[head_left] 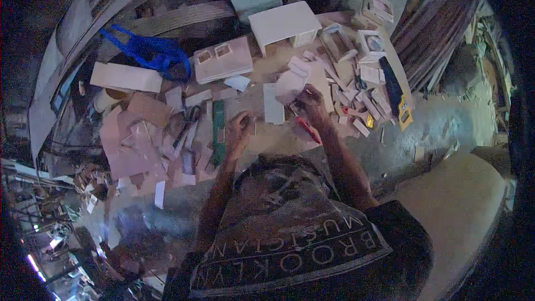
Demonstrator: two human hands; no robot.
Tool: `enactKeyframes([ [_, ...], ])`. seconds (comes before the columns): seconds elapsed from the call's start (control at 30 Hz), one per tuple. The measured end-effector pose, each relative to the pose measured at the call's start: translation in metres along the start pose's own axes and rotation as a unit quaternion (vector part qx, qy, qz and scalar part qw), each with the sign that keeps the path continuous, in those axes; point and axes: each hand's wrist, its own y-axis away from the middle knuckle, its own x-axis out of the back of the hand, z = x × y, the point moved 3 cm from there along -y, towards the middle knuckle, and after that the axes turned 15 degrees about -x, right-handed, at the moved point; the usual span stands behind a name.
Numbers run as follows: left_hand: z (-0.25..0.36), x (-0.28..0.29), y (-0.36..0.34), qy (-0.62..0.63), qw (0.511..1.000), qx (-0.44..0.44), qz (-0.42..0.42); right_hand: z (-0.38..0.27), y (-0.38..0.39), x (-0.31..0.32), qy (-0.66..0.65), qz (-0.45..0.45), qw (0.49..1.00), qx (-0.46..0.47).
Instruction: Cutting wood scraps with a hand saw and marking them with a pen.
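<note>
My left hand (242, 125) is closed just above the work surface, fingers curled together. Whatever it may pinch is too small to make out. My right hand (311, 103) bends its fingers round a slim red-handled tool (307, 130), whose handle sticks out beside the wrist; its working end is blurred. Between the hands lies a flat white strip (273, 103). Pale folded board pieces (293, 82) sit just beyond my right fingers. A long green strip (218, 128) lies left of my left hand.
Beyond stand a white box-like model (285, 24) and a panel with two square openings (224, 60). A blue plastic bag (147, 50) lies far left. Offcuts (136, 147) cover the left side. At right are scissors (361, 83) and a yellow-handled saw (404, 112).
</note>
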Motion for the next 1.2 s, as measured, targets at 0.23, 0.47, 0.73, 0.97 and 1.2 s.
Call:
enactKeyframes([
  [0.23, 0.018, -0.003, -0.029, 0.037, 0.998, -0.044, 0.017, 0.003, 0.019, -0.058, 0.050, -0.111, 0.991, -0.059],
  [0.47, -0.025, -0.002, 0.006, 0.044, 0.995, 0.018, -0.089, 0.051, 0.031, -0.051, 0.137, -0.108, 0.976, -0.133],
  [0.73, -0.097, 0.003, 0.047, 0.226, 0.974, 0.033, 0.014, 0.056, 0.046, -0.096, 0.148, -0.141, 0.972, -0.119],
  [0.97, -0.139, 0.028, 0.053, 0.182, 0.983, 0.020, 0.020, 0.043, 0.029, -0.151, 0.152, -0.152, 0.973, -0.087],
  [1.2, -0.082, 0.063, 0.045, 0.482, 0.862, 0.143, 0.065, 0.023, -0.049, -0.085, 0.063, -0.018, 0.998, -0.022],
])
